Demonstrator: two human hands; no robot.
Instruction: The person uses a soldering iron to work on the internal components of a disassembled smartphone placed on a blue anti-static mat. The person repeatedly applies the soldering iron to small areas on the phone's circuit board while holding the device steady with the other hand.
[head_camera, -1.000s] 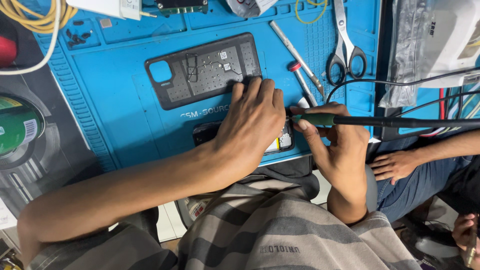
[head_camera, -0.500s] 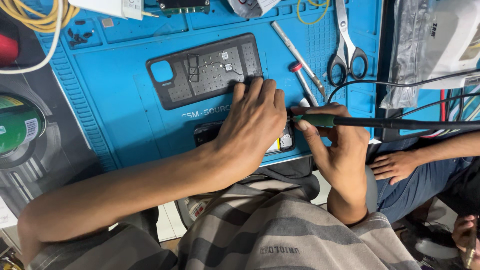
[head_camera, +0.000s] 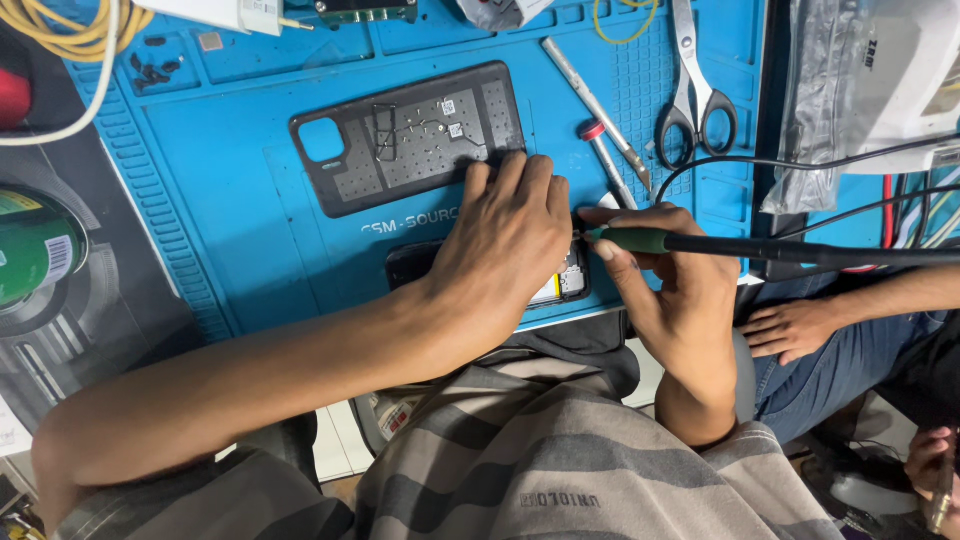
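Note:
My left hand lies flat over an opened phone near the front edge of a blue work mat, covering most of it. My right hand grips a soldering iron with a green collar and black handle, its tip pointing left toward the phone beside my left fingers. The tip itself is hidden. A dark phone back cover with a camera cut-out lies just beyond my left fingertips.
Scissors, a red-capped screwdriver and metal tweezers lie on the mat's right part. Black cables cross on the right. A green solder reel sits left. Another person's hand rests on a knee at right.

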